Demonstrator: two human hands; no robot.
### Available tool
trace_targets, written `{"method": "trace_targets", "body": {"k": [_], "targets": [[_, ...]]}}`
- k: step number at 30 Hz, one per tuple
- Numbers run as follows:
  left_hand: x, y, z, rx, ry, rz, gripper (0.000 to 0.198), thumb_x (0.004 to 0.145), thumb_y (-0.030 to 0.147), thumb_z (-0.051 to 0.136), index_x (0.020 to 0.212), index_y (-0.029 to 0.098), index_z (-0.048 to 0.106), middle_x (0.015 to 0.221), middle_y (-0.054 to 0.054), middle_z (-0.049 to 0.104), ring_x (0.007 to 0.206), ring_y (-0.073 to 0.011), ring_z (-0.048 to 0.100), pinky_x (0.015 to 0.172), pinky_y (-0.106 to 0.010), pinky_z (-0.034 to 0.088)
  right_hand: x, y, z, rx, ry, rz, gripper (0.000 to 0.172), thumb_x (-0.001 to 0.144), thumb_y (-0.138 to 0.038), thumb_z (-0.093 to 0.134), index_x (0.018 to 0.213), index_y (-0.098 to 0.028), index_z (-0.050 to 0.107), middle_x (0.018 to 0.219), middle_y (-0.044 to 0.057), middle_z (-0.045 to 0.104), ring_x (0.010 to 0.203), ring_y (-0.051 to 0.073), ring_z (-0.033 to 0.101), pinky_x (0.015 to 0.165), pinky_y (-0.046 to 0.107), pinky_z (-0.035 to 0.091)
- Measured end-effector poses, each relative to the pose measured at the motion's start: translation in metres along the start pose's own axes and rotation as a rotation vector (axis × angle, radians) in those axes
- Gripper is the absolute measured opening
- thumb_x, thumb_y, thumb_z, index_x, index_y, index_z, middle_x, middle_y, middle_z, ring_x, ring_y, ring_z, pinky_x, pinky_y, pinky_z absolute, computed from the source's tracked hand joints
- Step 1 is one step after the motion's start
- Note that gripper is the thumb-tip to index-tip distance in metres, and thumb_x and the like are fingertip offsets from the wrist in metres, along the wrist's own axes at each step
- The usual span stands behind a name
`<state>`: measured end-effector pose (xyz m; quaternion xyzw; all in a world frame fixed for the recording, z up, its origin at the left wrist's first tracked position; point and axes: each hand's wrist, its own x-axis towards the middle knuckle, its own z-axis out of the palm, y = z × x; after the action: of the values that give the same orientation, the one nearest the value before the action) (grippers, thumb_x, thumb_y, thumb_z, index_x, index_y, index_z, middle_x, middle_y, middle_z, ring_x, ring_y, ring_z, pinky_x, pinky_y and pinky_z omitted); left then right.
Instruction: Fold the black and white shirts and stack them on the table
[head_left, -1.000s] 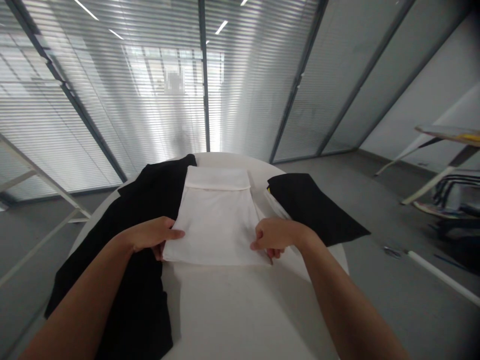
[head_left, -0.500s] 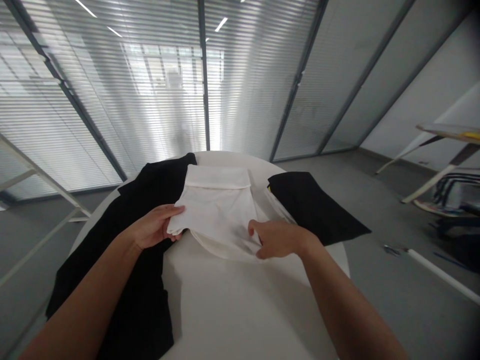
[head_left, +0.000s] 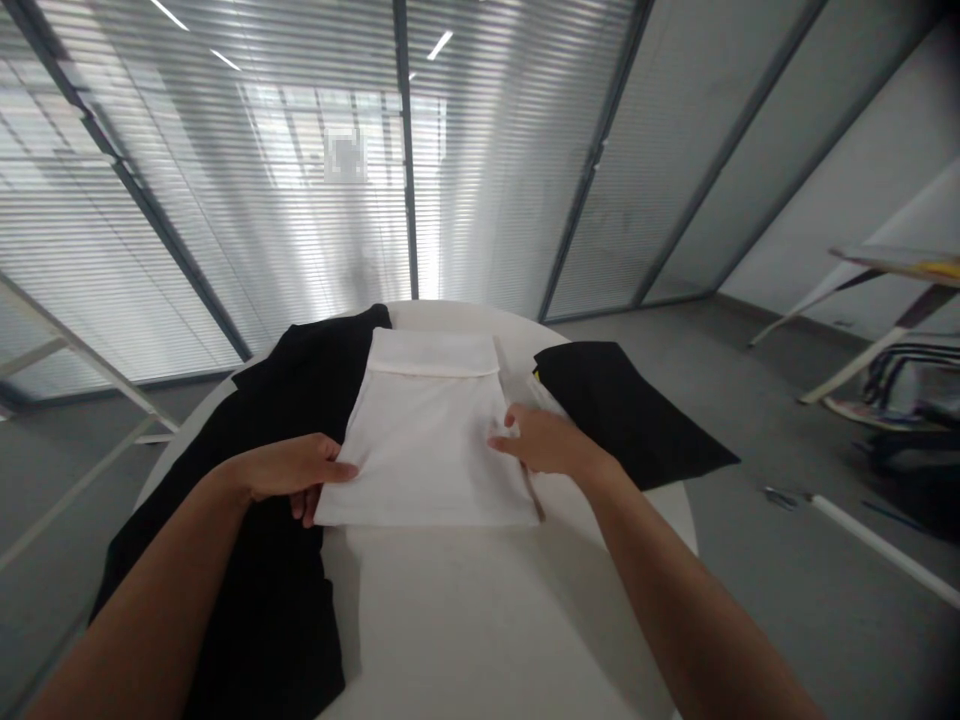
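Note:
A folded white garment lies nearly flat at the middle of the round white table. Its far end is turned over in a band, and its near edge runs straight. My left hand pinches the garment's left edge near the front corner, thumb on top and fingers beneath. At the right edge, my right hand has its thumb and forefinger apart, the thumb resting on the cloth. Its other fingers are partly hidden. Spread along the left side of the table is a black garment, partly under my left arm.
A folded black cloth overhangs the table's right edge, with something white and yellow under it. A white metal frame stands at left. On the floor at right lies a white pole, near another table. Blinds cover the glass wall behind.
The garment's near edge, bunched and curved before, now lies straight and flatter. My left hand has moved down and left along the edge; my right hand has shifted slightly up and back.

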<state>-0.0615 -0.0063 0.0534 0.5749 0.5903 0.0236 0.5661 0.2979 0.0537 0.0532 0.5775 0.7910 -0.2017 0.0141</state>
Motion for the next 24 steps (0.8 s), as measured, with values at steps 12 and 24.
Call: {"method": "trace_targets", "body": {"k": [12,24], "targets": [[-0.009,0.009,0.009,0.108,-0.474,-0.052,0.053,0.081,0.058,0.057,0.047,0.018,0.062,0.061,-0.016,0.07,0.037,-0.0172,0.054,0.032,-0.025,0.032,-0.008,0.019,-0.014,0.266,-0.65,-0.144,0.014,0.074,-0.025,0.064,0.086,-0.016,0.063,0.062,-0.001,0.06,0.051,0.011,0.057,0.049,0.02,0.043],[0.046,0.009,0.008,0.068,0.732,0.036,0.052,0.075,0.068,0.057,0.075,0.017,0.064,0.054,-0.004,0.066,0.034,-0.0157,0.055,0.041,-0.025,0.037,0.039,0.021,0.007,0.107,0.317,0.217,0.042,0.094,-0.045,0.042,0.112,-0.012,0.061,0.106,0.018,0.068,0.102,0.027,0.064,0.084,0.031,0.044]]}}
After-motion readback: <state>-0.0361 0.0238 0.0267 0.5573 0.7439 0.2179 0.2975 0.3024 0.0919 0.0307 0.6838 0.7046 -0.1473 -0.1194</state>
